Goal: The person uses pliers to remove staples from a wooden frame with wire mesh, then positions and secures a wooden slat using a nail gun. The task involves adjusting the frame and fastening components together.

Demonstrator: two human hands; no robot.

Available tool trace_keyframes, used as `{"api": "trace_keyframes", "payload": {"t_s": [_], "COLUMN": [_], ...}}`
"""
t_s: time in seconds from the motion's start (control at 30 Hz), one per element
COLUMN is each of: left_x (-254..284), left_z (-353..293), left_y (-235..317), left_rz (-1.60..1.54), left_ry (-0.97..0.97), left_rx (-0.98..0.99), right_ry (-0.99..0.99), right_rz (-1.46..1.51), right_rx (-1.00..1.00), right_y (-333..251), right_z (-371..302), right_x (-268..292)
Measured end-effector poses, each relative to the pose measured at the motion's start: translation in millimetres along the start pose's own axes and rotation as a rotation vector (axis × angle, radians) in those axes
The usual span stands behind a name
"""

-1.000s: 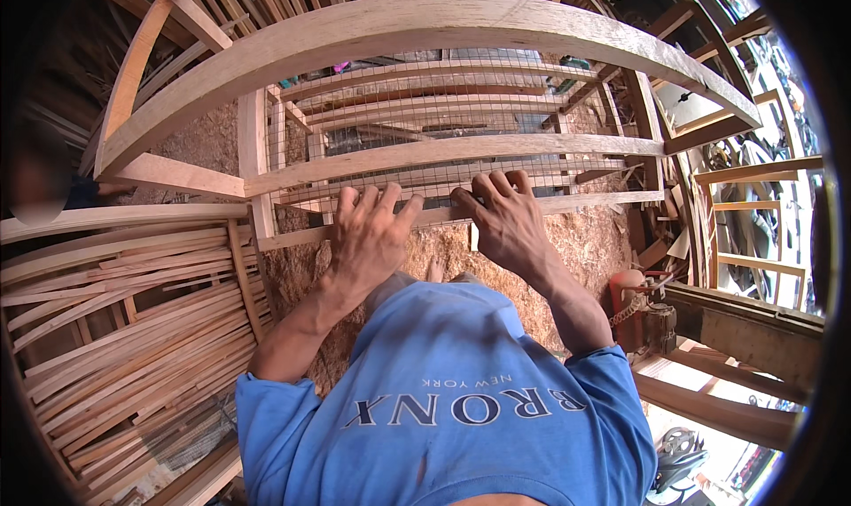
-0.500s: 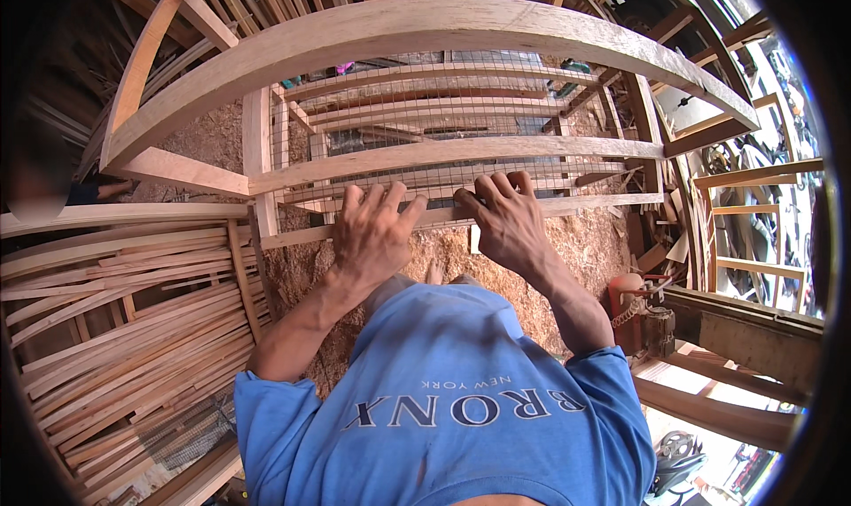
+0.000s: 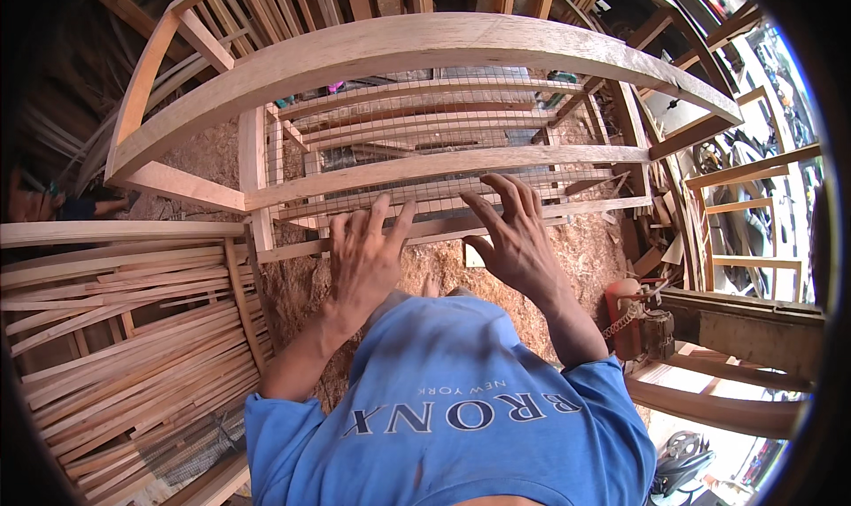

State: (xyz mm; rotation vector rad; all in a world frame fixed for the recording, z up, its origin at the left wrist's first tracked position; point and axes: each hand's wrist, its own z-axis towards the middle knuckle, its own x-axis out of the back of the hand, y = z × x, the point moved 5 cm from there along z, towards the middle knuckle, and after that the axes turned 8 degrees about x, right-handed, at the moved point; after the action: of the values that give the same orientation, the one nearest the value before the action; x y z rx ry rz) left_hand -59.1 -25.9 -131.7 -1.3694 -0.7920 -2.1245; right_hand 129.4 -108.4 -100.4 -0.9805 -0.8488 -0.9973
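A large pale wooden frame with curved rails stands before me, wire mesh stretched across its inside. My left hand is at the frame's near lower rail, its fingers extended toward the mesh and spread a little. To its right, my right hand hovers or rests over the same rail, fingers apart and thumb held away. Neither hand grips anything. Whether the fingertips touch the mesh I cannot tell.
Long thin wood strips are stacked at the left. Wood shavings cover the floor. At the right are a red tank and a heavy beam. A helmet lies lower right. Part of another person shows at far left.
Both hands have loosened from the near lower rail, their curled fingers now straightened and spread. The view has shifted slightly, so the frame's curved top sits lower in the picture.
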Motion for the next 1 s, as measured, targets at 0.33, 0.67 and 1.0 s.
{"api": "trace_keyframes", "payload": {"t_s": [0.33,0.67,1.0], "left_x": [-1,-28,-280], "left_z": [-19,-64,-209], "left_y": [4,27,-118], "left_rz": [-0.037,-0.678,-0.757], "left_ry": [0.113,0.132,-1.034], "left_rx": [0.091,-0.112,0.648], "right_ry": [0.217,0.341,-0.754], "right_rz": [0.078,0.392,0.385], "right_rx": [-0.128,-0.052,-0.557], "right_y": [1,-31,-25], "right_z": [-37,-93,-187], "right_x": [0,-54,-309]}}
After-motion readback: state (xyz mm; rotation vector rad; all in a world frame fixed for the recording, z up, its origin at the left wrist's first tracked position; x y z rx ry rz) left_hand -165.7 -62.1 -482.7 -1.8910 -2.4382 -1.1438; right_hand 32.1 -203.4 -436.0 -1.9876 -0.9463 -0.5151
